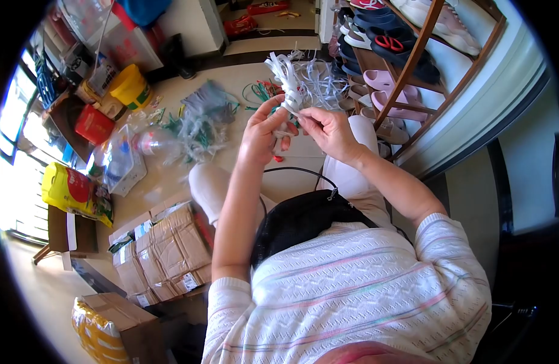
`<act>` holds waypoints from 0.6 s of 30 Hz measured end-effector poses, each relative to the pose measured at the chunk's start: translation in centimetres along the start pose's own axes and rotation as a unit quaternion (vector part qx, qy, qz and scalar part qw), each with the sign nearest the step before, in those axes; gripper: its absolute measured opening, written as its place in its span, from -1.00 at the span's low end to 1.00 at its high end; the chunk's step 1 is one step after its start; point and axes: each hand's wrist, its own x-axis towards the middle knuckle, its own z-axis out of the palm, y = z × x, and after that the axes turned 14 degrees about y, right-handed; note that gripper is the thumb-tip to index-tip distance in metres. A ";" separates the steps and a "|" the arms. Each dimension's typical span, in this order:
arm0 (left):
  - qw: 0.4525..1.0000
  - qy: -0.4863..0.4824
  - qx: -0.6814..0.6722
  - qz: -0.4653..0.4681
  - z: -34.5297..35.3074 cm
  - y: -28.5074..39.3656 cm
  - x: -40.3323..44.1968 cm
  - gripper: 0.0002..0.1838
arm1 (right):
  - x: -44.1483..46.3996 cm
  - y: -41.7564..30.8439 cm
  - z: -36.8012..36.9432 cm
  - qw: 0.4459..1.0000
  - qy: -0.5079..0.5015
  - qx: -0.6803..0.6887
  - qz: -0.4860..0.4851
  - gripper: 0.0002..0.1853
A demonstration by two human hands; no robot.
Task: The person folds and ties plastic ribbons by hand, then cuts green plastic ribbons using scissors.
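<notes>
A looped bundle of white strapping [284, 74] stands up between my hands, bound round its lower part. My left hand [264, 130] is closed round the base of this bundle, thumb and forefinger on the wrapped part. With thumb and fingertips, my right hand [333, 130] pinches a strand at the bundle's right side. Part of the bundle's lower end shows below my left fingers. Behind the hands, a loose heap of white strips [322, 82] lies on the floor, with green and red strips [255, 94] beside it.
A shoe rack [407, 76] stands close on the right. Clear and green plastic strips [200, 118] lie on the floor to the left, near a clear plastic bin [131, 173], a yellow bucket [129, 88] and a red container [94, 124]. A taped cardboard box [164, 252] sits at the lower left.
</notes>
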 end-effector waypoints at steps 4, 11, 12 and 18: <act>0.992 -0.030 -0.113 -0.057 -0.3 -0.3 -0.1 -0.66 | 0.3 -0.3 0.1 0.998 -0.002 0.046 0.048 -0.89; 0.999 -0.002 -0.029 -0.041 -0.5 -0.6 -0.3 -0.73 | -0.2 -1.1 -0.4 0.997 -0.031 0.045 0.050 -0.89; 0.999 0.013 -0.020 -0.025 -0.5 -0.9 -0.2 -0.74 | -0.3 -1.1 -0.6 0.997 -0.045 0.038 0.050 -0.88; 0.992 0.062 0.095 0.052 0.0 -1.8 -0.9 -0.74 | 0.5 -2.1 -1.7 0.970 -0.135 0.156 0.128 -0.67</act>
